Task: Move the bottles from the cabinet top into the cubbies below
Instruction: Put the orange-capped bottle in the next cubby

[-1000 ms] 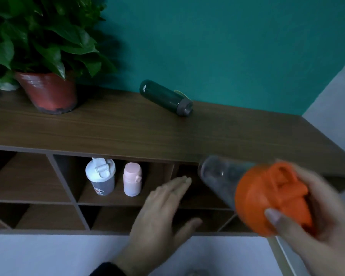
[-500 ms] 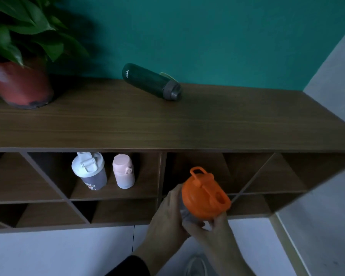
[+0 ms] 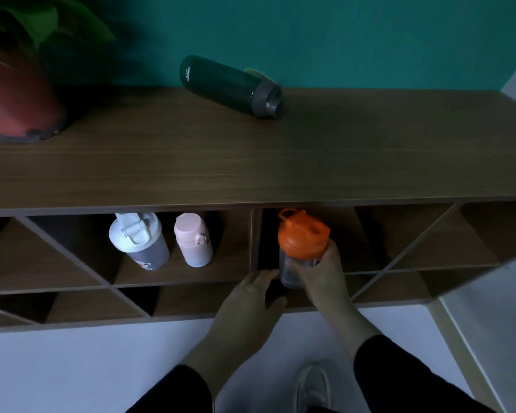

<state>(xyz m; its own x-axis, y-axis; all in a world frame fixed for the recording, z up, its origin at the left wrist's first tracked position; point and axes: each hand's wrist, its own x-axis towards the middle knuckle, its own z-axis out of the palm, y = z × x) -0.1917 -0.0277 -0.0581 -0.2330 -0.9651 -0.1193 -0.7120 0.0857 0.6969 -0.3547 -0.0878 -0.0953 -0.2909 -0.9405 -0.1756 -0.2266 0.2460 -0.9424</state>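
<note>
An orange-lidded clear shaker bottle (image 3: 303, 238) stands upright at the mouth of the upper cubby just right of the centre divider. My right hand (image 3: 322, 272) is wrapped around its body below the lid. My left hand (image 3: 251, 299) hovers at the shelf edge beside the bottle's base, fingers apart, holding nothing. A dark green bottle (image 3: 230, 84) lies on its side on the wooden cabinet top (image 3: 310, 162), near the wall. In the cubby to the left stand a white-lidded grey shaker (image 3: 139, 241) and a pink bottle (image 3: 192, 239).
A potted plant in a red pot (image 3: 15, 99) sits at the top's left end. Diagonal dividers (image 3: 399, 254) split the cubbies on both sides. A teal wall is behind; pale floor and my shoe (image 3: 313, 386) lie below.
The orange-lidded bottle went from tilted in front of the cabinet down and into the cubby mouth, now upright. My left hand came off the bottle and lowered to the shelf edge.
</note>
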